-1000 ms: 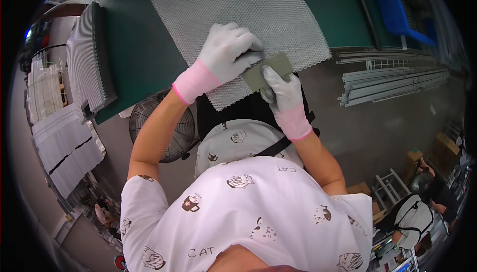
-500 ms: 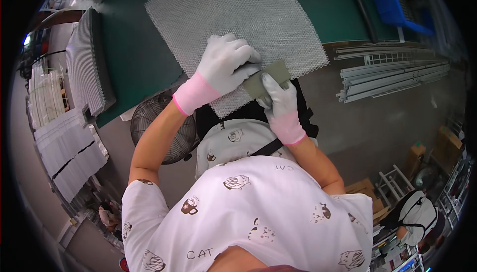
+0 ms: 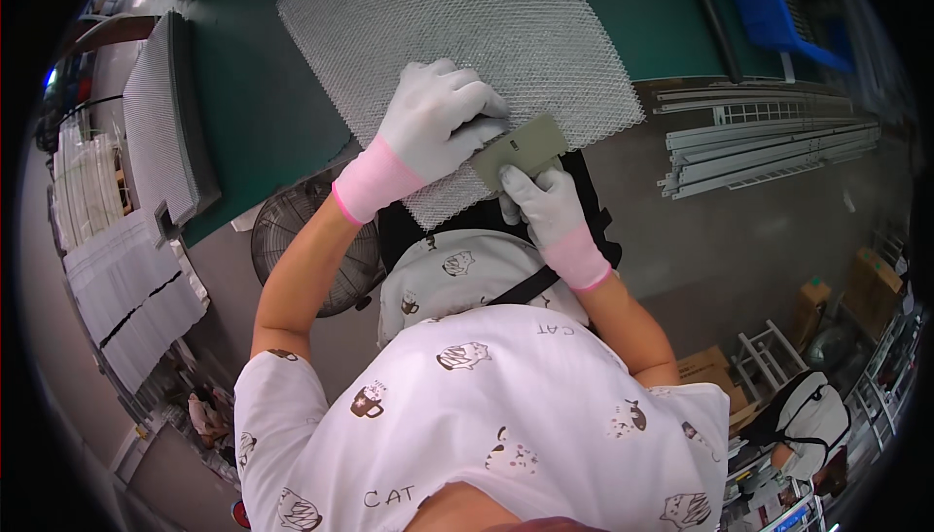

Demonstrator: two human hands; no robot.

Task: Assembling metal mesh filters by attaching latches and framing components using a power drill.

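Observation:
A silver expanded-metal mesh sheet (image 3: 457, 17) lies on the green tabletop, its near corner reaching past the edge toward my lap. My left hand (image 3: 433, 114), in a white glove with a pink cuff, rests on the mesh. Its fingers are curled together, and whatever is between them is hidden. My right hand (image 3: 550, 206), gloved the same way, pinches a flat grey-green rectangular piece (image 3: 530, 148) by its near edge. That piece is tilted over the mesh's near edge, close to the left fingertips, with a small dark mark on its face.
A stack of mesh panels (image 3: 161, 124) stands at the table's left edge. A blue bin (image 3: 759, 7) and a black bar (image 3: 710, 17) lie at the far right. Below are a floor fan (image 3: 316, 250), white metal strips (image 3: 769, 148) and cardboard boxes (image 3: 812, 308).
My right hand has shifted slightly down, its thumb sliding toward the grey-green piece's near edge, so more of its face shows. My left hand and the mesh have moved slightly left.

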